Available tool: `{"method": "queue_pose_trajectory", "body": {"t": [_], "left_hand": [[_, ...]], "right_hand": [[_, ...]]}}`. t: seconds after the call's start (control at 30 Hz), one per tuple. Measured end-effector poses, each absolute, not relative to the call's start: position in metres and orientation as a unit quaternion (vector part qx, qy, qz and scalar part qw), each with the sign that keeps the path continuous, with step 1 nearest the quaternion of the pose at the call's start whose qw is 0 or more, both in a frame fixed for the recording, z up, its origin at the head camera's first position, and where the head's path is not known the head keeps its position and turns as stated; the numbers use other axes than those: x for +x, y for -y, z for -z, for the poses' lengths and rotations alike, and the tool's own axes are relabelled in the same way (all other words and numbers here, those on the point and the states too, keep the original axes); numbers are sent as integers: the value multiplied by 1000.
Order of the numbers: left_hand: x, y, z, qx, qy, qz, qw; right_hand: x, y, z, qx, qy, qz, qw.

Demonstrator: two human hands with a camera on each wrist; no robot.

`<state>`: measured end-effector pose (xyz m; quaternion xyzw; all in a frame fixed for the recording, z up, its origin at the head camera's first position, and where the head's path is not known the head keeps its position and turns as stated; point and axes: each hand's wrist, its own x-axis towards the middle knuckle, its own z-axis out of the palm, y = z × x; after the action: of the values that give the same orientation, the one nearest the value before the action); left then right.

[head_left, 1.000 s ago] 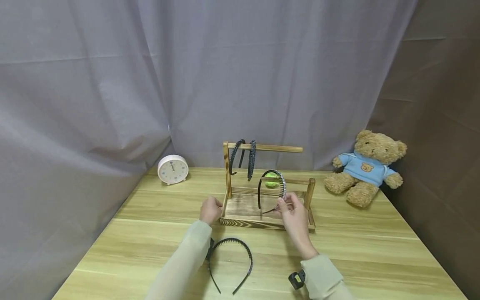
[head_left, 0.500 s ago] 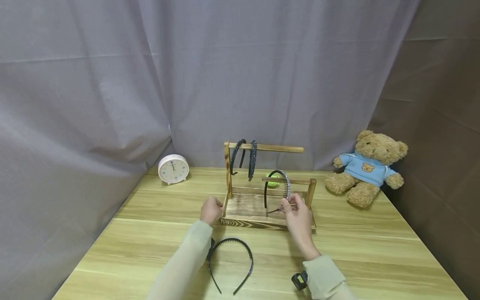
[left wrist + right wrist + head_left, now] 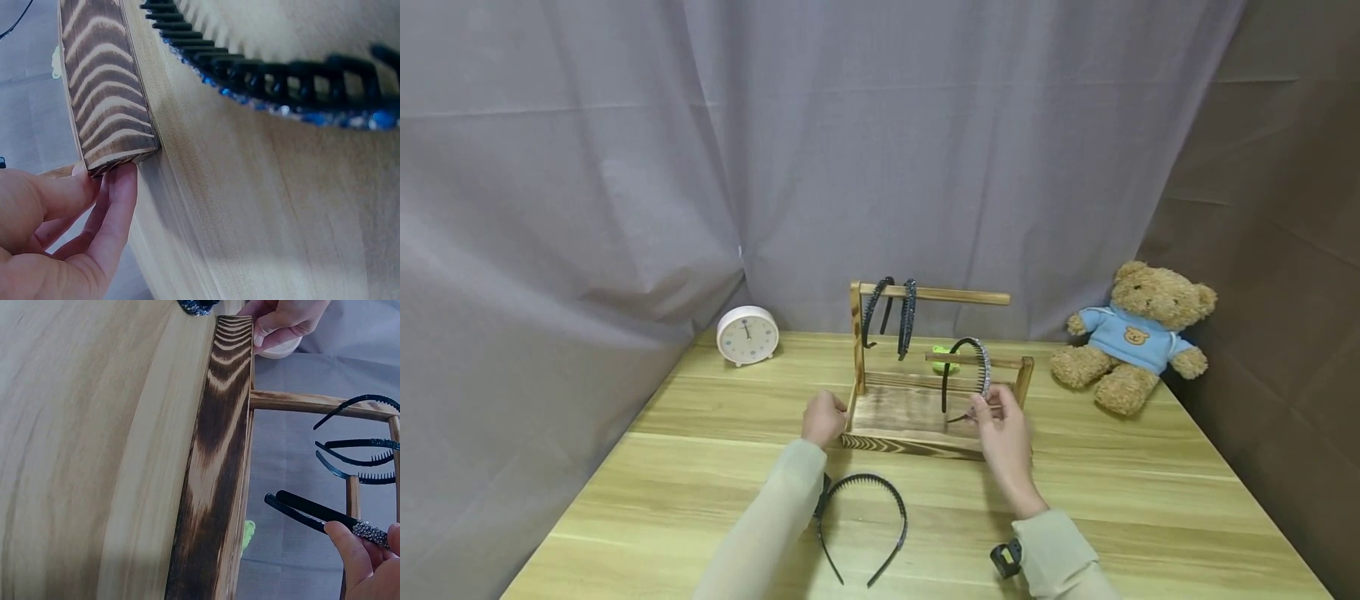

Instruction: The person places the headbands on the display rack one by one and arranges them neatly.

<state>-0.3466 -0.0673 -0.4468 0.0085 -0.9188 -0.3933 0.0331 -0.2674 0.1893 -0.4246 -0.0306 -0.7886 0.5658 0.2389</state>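
A wooden headband rack (image 3: 910, 447) stands on the table, with an upper and a lower bar above its tray. My left hand (image 3: 824, 419) pinches the tray's left front corner between thumb and fingers, as the left wrist view shows. In my right hand (image 3: 1006, 442), thumb and fingers pinch one side of a black toothed headband (image 3: 986, 368) with silvery stones. Its loop passes over the lower bar (image 3: 1003, 362). A dark glittery headband (image 3: 907, 321) and another headband (image 3: 868, 317) hang on the upper bar's left part.
One more headband (image 3: 904, 523), edged with blue stones in the left wrist view, lies on the table before the rack. A white clock (image 3: 747, 336) stands left, a teddy bear (image 3: 1142, 333) right. A bright green object (image 3: 942, 367) sits behind the rack.
My right hand has moved the headband to the right, from the lower bar's free end further along the bar. The left hand has stayed at the rack's corner.
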Motion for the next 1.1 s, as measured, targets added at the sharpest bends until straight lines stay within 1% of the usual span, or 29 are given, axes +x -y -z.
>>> {"method": "queue_pose_trajectory", "body": {"t": [0.03,0.07,0.2,0.27,0.3,1.1], "left_hand": [[-347,68,447,6,919,393,36],[-348,69,450,-10,918,393,54],[-348,70,448,-16,919,390,59],[-347,69,447,-15,918,392,55],[-345,68,444,-2,919,391,38],[-346,68,444,4,918,395,44]], "right_hand": [[-267,-190,425,-31,789,-565,240],[-267,-191,425,-33,790,-563,242],[-267,-196,427,-38,792,-555,251],[-268,-198,430,-41,793,-552,253],[-268,-200,431,-42,793,-551,255],[-272,-219,447,-108,823,-459,318]]}}
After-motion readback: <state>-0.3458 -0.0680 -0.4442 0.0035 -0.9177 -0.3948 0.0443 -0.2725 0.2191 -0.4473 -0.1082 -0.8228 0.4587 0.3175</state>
